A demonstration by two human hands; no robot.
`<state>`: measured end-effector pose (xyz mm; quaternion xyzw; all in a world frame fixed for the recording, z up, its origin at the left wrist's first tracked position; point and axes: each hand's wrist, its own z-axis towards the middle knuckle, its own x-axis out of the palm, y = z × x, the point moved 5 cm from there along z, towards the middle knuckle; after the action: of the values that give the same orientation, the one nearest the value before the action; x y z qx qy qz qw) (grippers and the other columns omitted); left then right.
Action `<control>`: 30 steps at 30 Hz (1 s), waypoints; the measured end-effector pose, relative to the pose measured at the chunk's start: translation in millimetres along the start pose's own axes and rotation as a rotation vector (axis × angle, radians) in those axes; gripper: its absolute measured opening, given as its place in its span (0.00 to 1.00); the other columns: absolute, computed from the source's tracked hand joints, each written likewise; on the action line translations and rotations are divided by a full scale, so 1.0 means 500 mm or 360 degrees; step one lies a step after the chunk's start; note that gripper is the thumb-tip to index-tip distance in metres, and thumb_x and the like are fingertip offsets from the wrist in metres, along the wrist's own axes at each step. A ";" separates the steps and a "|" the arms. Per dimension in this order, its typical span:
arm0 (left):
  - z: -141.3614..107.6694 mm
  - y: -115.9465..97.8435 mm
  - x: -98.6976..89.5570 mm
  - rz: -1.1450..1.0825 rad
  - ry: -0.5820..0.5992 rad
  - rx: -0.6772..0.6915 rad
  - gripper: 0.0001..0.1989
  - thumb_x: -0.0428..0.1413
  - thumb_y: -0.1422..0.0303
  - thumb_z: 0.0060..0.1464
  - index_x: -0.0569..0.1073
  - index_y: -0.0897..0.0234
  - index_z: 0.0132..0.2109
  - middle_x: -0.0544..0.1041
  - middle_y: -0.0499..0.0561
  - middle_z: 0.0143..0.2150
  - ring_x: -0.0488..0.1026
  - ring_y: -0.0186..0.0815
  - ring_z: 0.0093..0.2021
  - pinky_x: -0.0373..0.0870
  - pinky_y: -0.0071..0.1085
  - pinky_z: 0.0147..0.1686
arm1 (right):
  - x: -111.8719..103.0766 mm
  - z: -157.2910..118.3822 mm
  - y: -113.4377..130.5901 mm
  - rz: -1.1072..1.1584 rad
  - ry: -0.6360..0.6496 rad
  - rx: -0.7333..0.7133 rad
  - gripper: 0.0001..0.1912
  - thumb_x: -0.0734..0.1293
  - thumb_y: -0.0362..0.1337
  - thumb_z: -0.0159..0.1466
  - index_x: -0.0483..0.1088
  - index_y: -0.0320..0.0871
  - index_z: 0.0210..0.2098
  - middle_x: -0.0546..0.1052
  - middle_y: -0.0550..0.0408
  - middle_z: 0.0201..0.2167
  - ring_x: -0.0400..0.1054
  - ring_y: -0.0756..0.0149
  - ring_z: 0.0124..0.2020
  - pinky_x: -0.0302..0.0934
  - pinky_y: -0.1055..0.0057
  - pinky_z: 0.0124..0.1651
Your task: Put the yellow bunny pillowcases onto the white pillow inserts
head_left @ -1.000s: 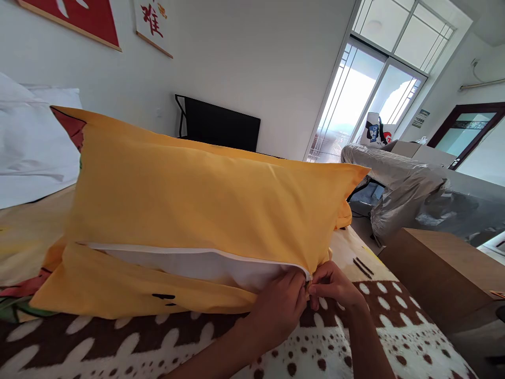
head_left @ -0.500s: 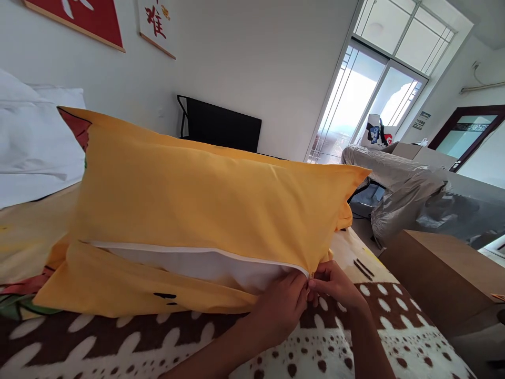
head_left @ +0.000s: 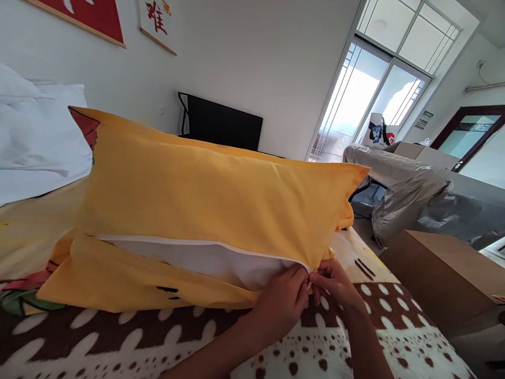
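Gripped between the closed fingers of the left hand [head_left: 286, 297]: the edge of the yellow pillowcase [head_left: 205, 197], just at the right end of the open zipper [head_left: 221, 243]. Pinched from the other side by thumb and fingers of the right hand [head_left: 335, 280]: the same corner of cloth, very near to the left fingertips. Not possible to tell, because of the fingers, whether also with the zipper slider in the grip.

Lying on the bed in front of the person, with long opening turned toward the camera: the yellow pillowcase, filled and thick. Visible through the gap of the zipper: a white inner pillow [head_left: 197, 258]. On the lower part of the case, two small black marks; at its upper left corner, a red patch.

Under the pillowcase and both wrists: a brown and white blanket [head_left: 292, 350] with spots. At left, on the bed: white pillows [head_left: 43, 131]. Behind, near the wall: a black panel [head_left: 224, 123]. Above it to the left, on the wall: a red hanging scroll [head_left: 87, 21] and a white hanging scroll [head_left: 158, 21]. At right: a brown cabinet [head_left: 445, 258], furniture in silvery cover [head_left: 410, 179], and a tall window [head_left: 371, 84].
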<state>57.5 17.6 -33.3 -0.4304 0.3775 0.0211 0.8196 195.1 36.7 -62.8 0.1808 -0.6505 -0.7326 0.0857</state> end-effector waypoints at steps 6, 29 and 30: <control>-0.003 -0.006 0.013 0.0597 -0.0142 0.0254 0.07 0.43 0.75 0.58 0.65 0.64 0.36 0.70 0.51 0.35 0.67 0.37 0.35 0.60 0.34 0.34 | 0.000 -0.007 0.001 0.0025 -0.0047 -0.0006 0.19 0.67 0.48 0.58 0.69 0.37 0.23 0.71 0.57 0.11 0.60 0.75 0.12 0.47 0.77 0.18; -0.001 -0.015 -0.020 -0.0236 -0.0174 0.0178 0.07 0.45 0.75 0.54 0.59 0.63 0.28 0.65 0.48 0.30 0.62 0.31 0.31 0.60 0.27 0.31 | 0.005 -0.027 0.042 -0.0137 -0.0126 0.0111 0.19 0.66 0.46 0.58 0.68 0.39 0.19 0.67 0.59 0.11 0.60 0.74 0.13 0.52 0.77 0.19; -0.001 -0.013 -0.020 -0.0258 -0.0193 0.0169 0.07 0.45 0.75 0.53 0.58 0.63 0.27 0.64 0.47 0.28 0.61 0.31 0.30 0.59 0.27 0.30 | -0.001 -0.031 0.054 -0.0303 -0.0213 0.0032 0.17 0.67 0.45 0.58 0.69 0.39 0.20 0.69 0.58 0.14 0.62 0.74 0.16 0.54 0.76 0.22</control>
<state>52.2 16.0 -22.4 -0.4134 0.2918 -0.0393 0.8616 198.7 18.7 -37.8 0.1932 -0.6421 -0.7413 -0.0296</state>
